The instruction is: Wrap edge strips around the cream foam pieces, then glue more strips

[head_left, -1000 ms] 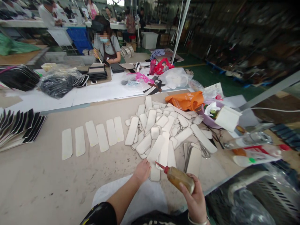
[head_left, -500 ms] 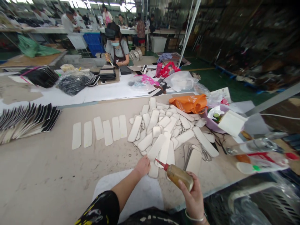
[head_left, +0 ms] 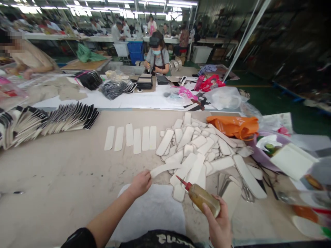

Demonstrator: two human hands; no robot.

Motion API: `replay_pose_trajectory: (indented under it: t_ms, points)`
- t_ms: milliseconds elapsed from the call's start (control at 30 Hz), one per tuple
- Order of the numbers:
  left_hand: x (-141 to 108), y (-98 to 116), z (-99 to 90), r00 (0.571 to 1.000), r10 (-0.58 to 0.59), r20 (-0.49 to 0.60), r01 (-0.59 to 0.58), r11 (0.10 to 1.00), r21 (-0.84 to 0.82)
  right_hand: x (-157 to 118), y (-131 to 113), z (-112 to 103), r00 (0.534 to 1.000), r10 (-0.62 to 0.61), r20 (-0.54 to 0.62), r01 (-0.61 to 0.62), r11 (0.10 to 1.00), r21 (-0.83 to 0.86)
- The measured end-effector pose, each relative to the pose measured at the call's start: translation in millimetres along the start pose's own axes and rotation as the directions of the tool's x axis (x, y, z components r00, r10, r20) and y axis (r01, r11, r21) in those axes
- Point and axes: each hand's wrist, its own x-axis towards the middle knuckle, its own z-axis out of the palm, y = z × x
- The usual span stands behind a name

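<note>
My left hand (head_left: pixel 141 184) pinches the left end of a thin pale strip (head_left: pixel 164 168), which stretches right toward the pile. In my right hand (head_left: pixel 219 220) is a squeeze bottle (head_left: pixel 203 199) of brownish liquid, its red nozzle pointing up and left over the nearest pieces. A heap of rounded cream pieces (head_left: pixel 199 141) lies just beyond both hands. Left of the heap, several cream pieces (head_left: pixel 119 138) are laid side by side on the table. A white sheet (head_left: pixel 152 213) lies at the near edge, below my left hand.
Fanned black and white pieces (head_left: pixel 69 119) stand at the left. An orange bag (head_left: pixel 232 126), a purple basin (head_left: pixel 258 151) and scissors (head_left: pixel 248 193) are on the right. Across the table a masked person (head_left: pixel 157 57) works; another person (head_left: pixel 33 58) leans in at far left.
My left hand has moved left from the heap, drawing the pale strip with it. The bottle remains in my right hand. The view has turned left, bringing another person into sight.
</note>
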Motion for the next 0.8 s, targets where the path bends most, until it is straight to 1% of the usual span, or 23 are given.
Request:
replay_pose_trajectory:
  t_ms: [67,133,200,267,300,367,433,500,533,633,800]
  points:
    - [-26,-26,-6.4,0.997,-0.076,-0.017,0.077,0.996,0.043,2,-3,12,0.998,0.028,0.049,-0.027,0.999,-0.021]
    - [-51,-48,-5.6,0.99,-0.142,-0.02,0.143,0.987,0.07,2,-4,28,0.994,0.026,0.106,-0.019,0.998,-0.066]
    - [-72,-64,1.1,0.98,-0.198,-0.02,0.199,0.977,0.077,1,0,49,0.979,0.002,0.202,0.019,0.995,-0.1]
    - [-88,-75,11.3,0.968,-0.249,-0.031,0.251,0.966,0.066,0,5,72,0.946,-0.047,0.322,0.085,0.991,-0.107]
    - [-94,-79,16.7,0.96,-0.275,-0.043,0.277,0.959,0.055,0,8,85,0.923,-0.087,0.376,0.135,0.985,-0.105]
    - [-103,-85,27.2,0.943,-0.323,-0.081,0.326,0.945,0.023,-1,13,110,0.866,-0.208,0.456,0.278,0.956,-0.09]
    - [-110,-90,36.2,0.926,-0.354,-0.128,0.355,0.935,-0.017,-1,14,134,0.791,-0.335,0.513,0.425,0.902,-0.067]
    - [-116,-94,43.9,0.921,-0.349,-0.174,0.344,0.937,-0.06,-2,12,155,0.715,-0.422,0.557,0.528,0.849,-0.035]
    - [-119,-96,47.3,0.922,-0.334,-0.196,0.324,0.942,-0.08,-3,11,165,0.683,-0.445,0.578,0.559,0.829,-0.021]
    - [-128,-99,57.3,0.923,-0.285,-0.259,0.259,0.957,-0.13,-5,10,188,0.609,-0.471,0.638,0.608,0.794,0.005]
    - [-140,-100,73.0,0.905,-0.258,-0.339,0.206,0.961,-0.182,-10,17,215,0.47,-0.475,0.744,0.659,0.749,0.062]
